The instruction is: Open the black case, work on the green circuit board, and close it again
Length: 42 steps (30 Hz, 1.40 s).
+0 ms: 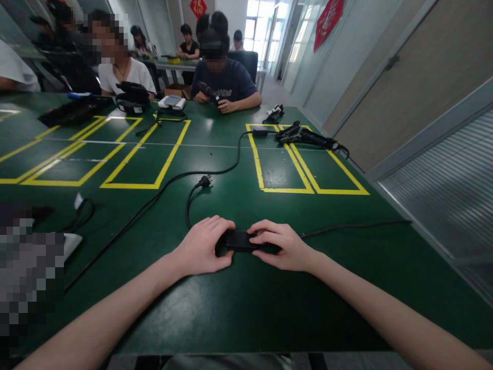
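A black power adapter [241,240] lies low over the green table in front of me, between my two hands. My left hand [204,244] curls around its left end, thumb in front and fingers behind. From the other side, my right hand [283,245] grips the right end with thumb and fingers. A short black cord leads from beneath my left hand to a plug [205,181], whose prongs point right. Past my right hand, a thin black cable [358,225] stretches toward the table's right side. My palms cover both ends of the adapter.
The green table [215,308] carries yellow tape rectangles [287,190]. A long black cable [181,175] crosses it to a black hair-styler-like tool [311,137]. Dark bags and a white device [171,102] stand farther back. Opposite, a person [227,77] handles a dark tool.
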{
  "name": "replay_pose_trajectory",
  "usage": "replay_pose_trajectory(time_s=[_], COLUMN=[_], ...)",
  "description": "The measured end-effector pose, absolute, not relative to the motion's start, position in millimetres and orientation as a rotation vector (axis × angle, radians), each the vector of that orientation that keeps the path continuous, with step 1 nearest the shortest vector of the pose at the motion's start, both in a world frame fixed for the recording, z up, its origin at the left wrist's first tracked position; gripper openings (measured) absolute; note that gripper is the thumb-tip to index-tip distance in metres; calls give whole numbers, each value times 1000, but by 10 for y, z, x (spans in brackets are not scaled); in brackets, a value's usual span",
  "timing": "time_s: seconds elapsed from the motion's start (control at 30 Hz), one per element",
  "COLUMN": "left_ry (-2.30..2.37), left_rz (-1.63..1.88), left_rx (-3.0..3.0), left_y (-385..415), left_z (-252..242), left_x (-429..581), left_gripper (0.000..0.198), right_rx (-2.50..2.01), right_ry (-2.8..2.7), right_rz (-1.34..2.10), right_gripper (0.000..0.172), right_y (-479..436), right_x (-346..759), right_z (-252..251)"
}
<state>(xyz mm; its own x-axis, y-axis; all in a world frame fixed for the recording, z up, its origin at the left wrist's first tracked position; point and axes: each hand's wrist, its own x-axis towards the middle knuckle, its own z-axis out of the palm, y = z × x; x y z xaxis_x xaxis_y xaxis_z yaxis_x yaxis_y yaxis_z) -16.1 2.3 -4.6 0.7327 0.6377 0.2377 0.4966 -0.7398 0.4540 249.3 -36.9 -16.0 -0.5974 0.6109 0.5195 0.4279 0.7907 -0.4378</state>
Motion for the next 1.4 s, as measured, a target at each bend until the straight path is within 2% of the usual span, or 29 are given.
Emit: replay_pose_trajectory(time_s=[0.5, 0.8, 1.0, 1.2, 1.4], left_ry=[724, 634, 632, 677, 614], left_rz=[555, 576, 581, 543, 506], left_rx=[2563, 2697, 2699, 2712, 2819], left_y=[46, 75, 54, 19, -28], left_z=[-46, -65, -62, -88, -81], left_x=[-160, -198, -179, -140, -144], left_gripper=[23, 21, 19, 34, 24], right_rx=[-802, -821, -817, -850, -885], right_ry=[-2289, -2450, -2442, -2442, -2582], right_rz=[393, 212, 125, 123, 139], right_gripper=[17, 15, 30, 34, 37], right_y=[-372, -368, -342, -378, -396], right_x=[2484, 2494, 2439, 2424, 2457], right_z=[-144, -141, -175, -173, -155])
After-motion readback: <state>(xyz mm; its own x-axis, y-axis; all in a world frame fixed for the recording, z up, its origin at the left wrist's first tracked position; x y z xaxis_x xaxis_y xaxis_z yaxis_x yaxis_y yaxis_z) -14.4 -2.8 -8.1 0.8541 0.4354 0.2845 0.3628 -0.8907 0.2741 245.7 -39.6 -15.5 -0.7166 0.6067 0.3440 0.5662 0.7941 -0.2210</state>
